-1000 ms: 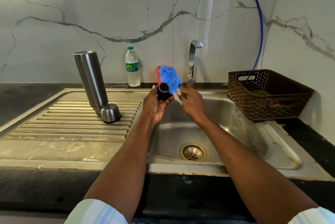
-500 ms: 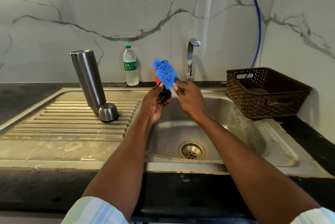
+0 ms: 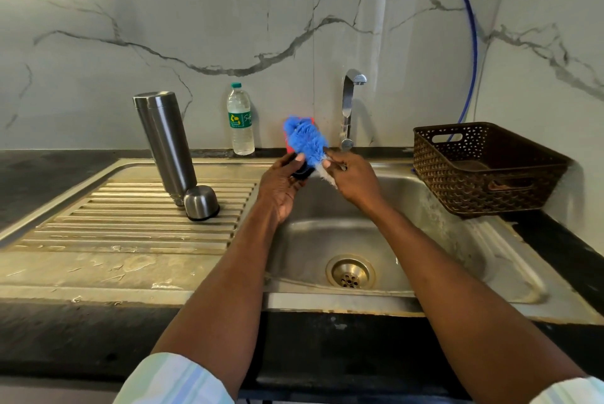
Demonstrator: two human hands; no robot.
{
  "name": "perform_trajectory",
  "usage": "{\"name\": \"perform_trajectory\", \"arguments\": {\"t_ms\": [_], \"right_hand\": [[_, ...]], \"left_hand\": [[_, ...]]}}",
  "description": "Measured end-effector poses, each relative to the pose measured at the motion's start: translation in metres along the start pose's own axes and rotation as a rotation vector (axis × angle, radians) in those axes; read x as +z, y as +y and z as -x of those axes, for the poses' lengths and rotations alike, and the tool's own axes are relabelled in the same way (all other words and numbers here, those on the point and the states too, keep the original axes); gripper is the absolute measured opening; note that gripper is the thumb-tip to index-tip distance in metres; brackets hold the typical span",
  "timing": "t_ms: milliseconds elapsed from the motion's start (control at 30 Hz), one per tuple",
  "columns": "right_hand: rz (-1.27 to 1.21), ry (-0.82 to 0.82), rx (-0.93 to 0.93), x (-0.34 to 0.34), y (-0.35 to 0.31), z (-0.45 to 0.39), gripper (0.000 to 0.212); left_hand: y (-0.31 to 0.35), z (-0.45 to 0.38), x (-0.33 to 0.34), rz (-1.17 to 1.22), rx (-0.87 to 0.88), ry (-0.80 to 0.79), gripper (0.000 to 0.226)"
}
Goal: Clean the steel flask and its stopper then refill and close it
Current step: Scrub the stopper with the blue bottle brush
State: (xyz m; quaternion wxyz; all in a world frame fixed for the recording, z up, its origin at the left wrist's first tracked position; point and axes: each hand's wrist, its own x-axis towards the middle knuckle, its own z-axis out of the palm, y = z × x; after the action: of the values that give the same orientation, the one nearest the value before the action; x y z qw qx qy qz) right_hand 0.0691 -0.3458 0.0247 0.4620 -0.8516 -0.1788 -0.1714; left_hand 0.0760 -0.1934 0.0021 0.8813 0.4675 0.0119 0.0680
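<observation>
Both hands held above the sink basin (image 3: pixel 327 240), in front of the tap (image 3: pixel 349 109).

Left hand (image 3: pixel 281 188): fingers curled round a black stopper (image 3: pixel 302 171), mostly hidden by the fingers and by the brush head. Grip closed on the stopper.

Right hand (image 3: pixel 354 178): thumb and fingers pinch the handle of a bottle brush (image 3: pixel 307 140), just below the bristles. Grip closed on the brush. Blue bristle head points up and away from the person and lies against the stopper; a short band of white bristles sits at the lower end, beside the right fingers. Something red shows just behind the bristles; cannot tell what it is.

Steel flask (image 3: pixel 166 145): left of the sink basin, on the ribbed draining board (image 3: pixel 98 223), standing mouth down and leaning. Steel cup cap (image 3: pixel 201 202) rests rim down, touching the flask's lower end.

Clear water bottle (image 3: pixel 241 122), green cap and label, upright at the wall, left of the tap. Brown perforated basket (image 3: pixel 483 171) on the dark worktop (image 3: pixel 568 246), right of the sink basin. Blue hose (image 3: pixel 472 44) runs down the wall behind the basket.
</observation>
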Motion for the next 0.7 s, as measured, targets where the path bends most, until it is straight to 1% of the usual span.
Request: {"name": "perform_trajectory", "arguments": {"t_ms": [67, 100, 133, 167, 233, 267, 300, 367, 400, 467, 500, 533, 567, 633, 700], "right_hand": [[0.008, 0.052, -0.012, -0.002, 0.0, -0.001, 0.039], [0.013, 0.053, -0.018, -0.005, 0.0, -0.002, 0.039], [0.007, 0.035, -0.019, -0.008, 0.0, -0.002, 0.039], [-0.011, 0.005, -0.012, -0.013, 0.001, -0.002, 0.039], [-0.035, -0.082, 0.014, -0.021, 0.002, 0.001, 0.039], [-0.037, -0.129, 0.024, -0.022, 0.003, 0.002, 0.039], [-0.04, -0.157, 0.031, -0.022, 0.004, 0.003, 0.039], [-0.04, -0.123, 0.02, -0.016, 0.003, 0.002, 0.04], [-0.038, -0.075, 0.008, -0.013, 0.002, 0.0, 0.04], [-0.037, 0.009, 0.004, -0.008, 0.003, -0.002, 0.04], [-0.035, 0.028, 0.008, -0.008, 0.004, -0.004, 0.039], [-0.031, 0.024, 0.011, -0.01, 0.006, -0.004, 0.039], [-0.027, -0.006, 0.015, -0.012, 0.008, -0.003, 0.039], [-0.02, -0.114, 0.038, -0.017, 0.014, -0.002, 0.039], [-0.035, -0.196, 0.073, -0.019, 0.019, 0.0, 0.04]], "left_hand": [[-0.004, 0.003, 0.006, -0.12, -0.07, -0.12, 0.028], [-0.006, 0.004, 0.007, -0.138, -0.085, -0.137, 0.027], [-0.006, 0.003, 0.008, -0.118, -0.077, -0.112, 0.029], [-0.006, 0.002, 0.009, -0.068, -0.054, -0.052, 0.032], [-0.004, -0.004, 0.005, 0.046, 0.004, 0.127, 0.036], [-0.002, -0.007, 0.002, 0.083, 0.024, 0.192, 0.032], [-0.001, -0.008, -0.001, 0.114, 0.028, 0.221, 0.027], [0.002, -0.004, -0.004, 0.093, 0.012, 0.169, 0.026], [0.002, 0.0, -0.003, 0.037, -0.009, 0.106, 0.027], [0.0, 0.008, 0.004, -0.054, -0.078, -0.035, 0.021], [-0.001, 0.011, 0.007, -0.067, -0.105, -0.073, 0.018], [-0.001, 0.011, 0.009, -0.07, -0.109, -0.067, 0.019], [0.0, 0.011, 0.011, -0.048, -0.093, -0.024, 0.023], [0.0, 0.003, 0.006, 0.046, -0.037, 0.124, 0.039], [0.002, -0.005, -0.001, 0.122, 0.012, 0.224, 0.046]]}}
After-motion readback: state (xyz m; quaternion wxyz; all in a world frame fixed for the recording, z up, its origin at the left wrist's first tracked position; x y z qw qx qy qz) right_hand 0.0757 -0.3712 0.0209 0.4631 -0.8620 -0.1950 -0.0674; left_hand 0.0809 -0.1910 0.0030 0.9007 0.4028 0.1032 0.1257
